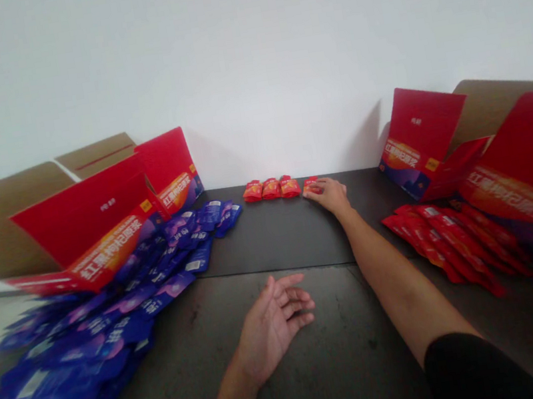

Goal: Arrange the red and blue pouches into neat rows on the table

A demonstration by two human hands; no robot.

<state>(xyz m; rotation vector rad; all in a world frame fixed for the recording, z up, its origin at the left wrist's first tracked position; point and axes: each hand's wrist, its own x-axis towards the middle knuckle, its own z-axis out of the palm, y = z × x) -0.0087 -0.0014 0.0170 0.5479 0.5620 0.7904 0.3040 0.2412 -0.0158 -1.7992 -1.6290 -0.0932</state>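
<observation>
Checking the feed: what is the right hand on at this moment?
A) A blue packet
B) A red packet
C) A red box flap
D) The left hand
B: the right hand lies on a red packet, the rightmost of four in a row.

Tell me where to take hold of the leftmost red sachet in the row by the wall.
Pinch the near edge of the leftmost red sachet, coming from the person's side, over the dark tabletop. It lies flat, so a top-down pick offers little; the wall closes off its far side, and the next sachet sits close on its right.
</observation>
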